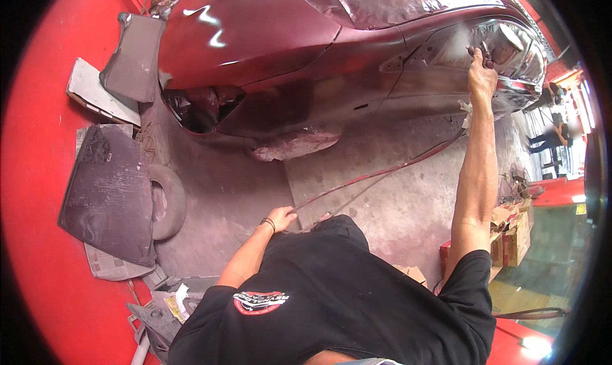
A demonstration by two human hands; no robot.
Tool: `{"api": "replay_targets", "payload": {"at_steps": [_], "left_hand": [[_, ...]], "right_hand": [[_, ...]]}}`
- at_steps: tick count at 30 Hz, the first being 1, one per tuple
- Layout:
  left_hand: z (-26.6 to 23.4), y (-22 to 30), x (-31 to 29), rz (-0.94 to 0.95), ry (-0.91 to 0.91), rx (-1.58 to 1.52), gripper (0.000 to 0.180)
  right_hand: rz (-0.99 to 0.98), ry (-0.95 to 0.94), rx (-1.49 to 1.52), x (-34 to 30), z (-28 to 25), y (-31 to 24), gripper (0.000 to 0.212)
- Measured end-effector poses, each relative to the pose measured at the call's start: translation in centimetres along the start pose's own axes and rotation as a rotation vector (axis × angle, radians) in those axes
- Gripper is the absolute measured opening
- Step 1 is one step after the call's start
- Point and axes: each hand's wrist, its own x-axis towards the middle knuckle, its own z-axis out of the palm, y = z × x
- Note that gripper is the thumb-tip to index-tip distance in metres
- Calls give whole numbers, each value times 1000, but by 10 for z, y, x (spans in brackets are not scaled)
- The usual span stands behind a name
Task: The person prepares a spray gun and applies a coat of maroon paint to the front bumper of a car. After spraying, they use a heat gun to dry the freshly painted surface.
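Car body (306,88), dark red, one: across the upper floor, side-on to the worker. Right hand (482,78): arm outstretched, gripping what appears to be a spray gun (487,54) before the panel at the car's right-hand end; pale mist beside it. Left hand (280,220): low, seemingly curled about the red hose (382,172). Handling, as judged: nozzle square to the panel, even gap, steady overlapping strokes, hose clear of the paintwork. Surface: glossy at the left, duller along the side; crumpled sheeting (421,5) above. Room: grey floor (376,215) with reddish tinge; red wall (51,78), loose panel (111,193) and tyre (177,202) left; cardboard boxes (517,237) right.
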Motion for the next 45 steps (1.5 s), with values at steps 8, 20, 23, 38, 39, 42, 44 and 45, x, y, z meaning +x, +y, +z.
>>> {"api": "replay_targets", "payload": {"at_steps": [8,20,23,38,39,42,44,45], "left_hand": [[-21,-36,-2,-3,56,-115,37],[-31,-108,-52,-134,199,-222,30],[-13,-115,-42,-77,259,-217,30],[-2,-84,-28,-165,323,-116,33],[-1,-91,-35,-226,314,-223,33],[16,-163,-61,-274,439,-278,29],[7,-162,-76,-322,466,-415,25],[4,-167,-84,-347,500,-484,25]], "right_hand": [[-145,-125,81,-56,62,-57,55],[44,-672,358,-176,101,-114,54],[74,-695,371,-172,86,-99,52],[271,-200,497,-148,60,69,41],[288,-221,497,-164,66,70,42],[237,-367,530,-229,92,44,45],[169,-411,517,-263,111,31,50],[122,-433,549,-282,120,19,54]]}}
